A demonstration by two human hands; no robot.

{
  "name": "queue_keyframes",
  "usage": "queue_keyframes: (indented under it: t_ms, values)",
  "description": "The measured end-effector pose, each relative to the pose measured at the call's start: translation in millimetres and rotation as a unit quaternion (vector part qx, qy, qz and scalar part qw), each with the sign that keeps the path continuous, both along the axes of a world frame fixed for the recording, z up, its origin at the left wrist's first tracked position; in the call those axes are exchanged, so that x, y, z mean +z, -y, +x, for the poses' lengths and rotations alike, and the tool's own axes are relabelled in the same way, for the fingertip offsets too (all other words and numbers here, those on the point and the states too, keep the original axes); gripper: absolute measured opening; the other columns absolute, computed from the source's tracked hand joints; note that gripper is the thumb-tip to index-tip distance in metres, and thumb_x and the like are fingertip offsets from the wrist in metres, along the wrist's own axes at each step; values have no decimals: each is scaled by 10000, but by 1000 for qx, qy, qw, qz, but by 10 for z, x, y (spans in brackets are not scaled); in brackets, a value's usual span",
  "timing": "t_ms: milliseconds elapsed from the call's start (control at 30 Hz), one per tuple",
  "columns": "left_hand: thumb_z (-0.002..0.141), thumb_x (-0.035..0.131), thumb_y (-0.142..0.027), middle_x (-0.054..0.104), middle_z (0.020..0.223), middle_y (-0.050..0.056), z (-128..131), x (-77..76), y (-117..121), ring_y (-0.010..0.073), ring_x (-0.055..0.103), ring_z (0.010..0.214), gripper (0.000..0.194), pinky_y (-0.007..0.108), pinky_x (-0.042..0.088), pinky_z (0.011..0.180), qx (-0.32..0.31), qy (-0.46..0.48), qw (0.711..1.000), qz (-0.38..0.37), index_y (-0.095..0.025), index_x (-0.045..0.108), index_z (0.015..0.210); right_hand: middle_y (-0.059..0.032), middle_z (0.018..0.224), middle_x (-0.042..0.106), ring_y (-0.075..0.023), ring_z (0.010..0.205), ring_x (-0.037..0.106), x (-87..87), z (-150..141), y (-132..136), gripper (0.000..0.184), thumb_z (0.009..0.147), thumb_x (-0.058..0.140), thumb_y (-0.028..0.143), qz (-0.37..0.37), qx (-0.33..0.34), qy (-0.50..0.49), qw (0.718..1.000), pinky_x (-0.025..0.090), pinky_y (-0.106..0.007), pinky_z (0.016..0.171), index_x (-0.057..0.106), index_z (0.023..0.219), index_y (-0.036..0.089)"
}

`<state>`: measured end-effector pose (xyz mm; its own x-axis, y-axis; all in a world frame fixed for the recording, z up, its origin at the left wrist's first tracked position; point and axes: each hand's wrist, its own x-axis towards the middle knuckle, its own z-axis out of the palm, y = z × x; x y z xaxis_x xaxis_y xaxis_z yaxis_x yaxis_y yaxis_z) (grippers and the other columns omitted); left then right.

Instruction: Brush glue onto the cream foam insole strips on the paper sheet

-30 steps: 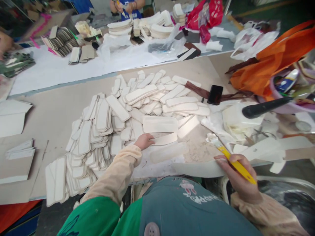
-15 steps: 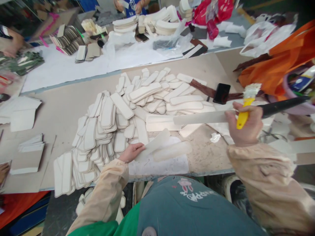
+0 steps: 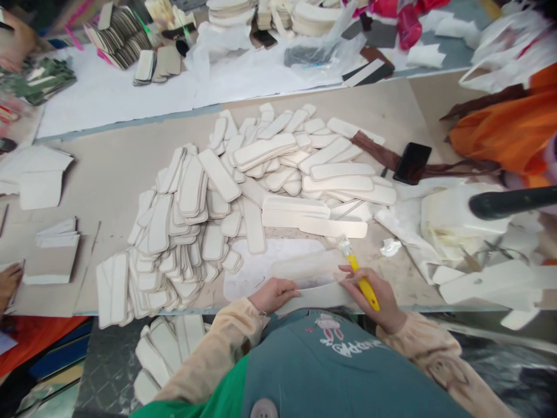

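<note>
My left hand [image 3: 276,294] pinches the left end of a thin, pale, curved strip [image 3: 319,295] close to my apron. At the strip's other end are the fingers of my right hand [image 3: 380,299], which also grips a yellow-handled paintbrush [image 3: 365,284]. The brush's bristles, coated in something white, point away from me. Just beyond the strip, a white sheet [image 3: 248,270] with a pale smeared patch lies on the table. Past it spreads a heap of white rounded panels [image 3: 278,151], with a long pale strip [image 3: 333,226] lying on its near edge.
A phone [image 3: 412,164] lies by a brown cloth strip [image 3: 378,152]. To the right stand a whitish container [image 3: 452,215] with a black handle-like bar [image 3: 509,203], and white scraps [image 3: 487,284]. Folded card pieces [image 3: 50,258] lie left, near another person's hand [image 3: 9,284]. More panels [image 3: 161,348] sit below the table edge.
My right hand has come down and left with the brush, from the upper right to the strip held by my left hand. The strip it carried has left it. The left hand has moved nearer my body.
</note>
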<state>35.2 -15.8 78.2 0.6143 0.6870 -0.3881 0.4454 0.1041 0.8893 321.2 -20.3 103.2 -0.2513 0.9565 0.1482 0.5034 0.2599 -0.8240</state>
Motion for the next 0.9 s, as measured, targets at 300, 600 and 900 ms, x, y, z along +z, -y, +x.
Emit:
queue_keyframes:
  t_ms: [300,600,900]
  values:
    - [578,755,-384,594,687,-22,-161,-407,83,98,557,572,433,233,465,548,282,79,932,-215,-152,532,868,-60,1009,662,-194,870,660,-405,112,-32,141,834,599,251,114,-89,103,984,556,-347,750,484,913,230]
    - [692,656,-210,604,635,-49,-164,-581,-28,93,574,567,217,228,438,612,377,-195,906,3,-183,503,843,-87,985,651,-204,925,623,-769,-148,-405,45,867,527,199,172,-3,149,974,532,-358,820,496,899,198]
    - [720,654,-228,634,676,-33,-166,-630,-70,123,583,632,270,242,402,646,339,-285,897,17,-189,487,929,-96,993,654,-200,926,609,-859,-184,-451,83,866,515,176,199,3,183,963,528,-347,800,507,948,190]
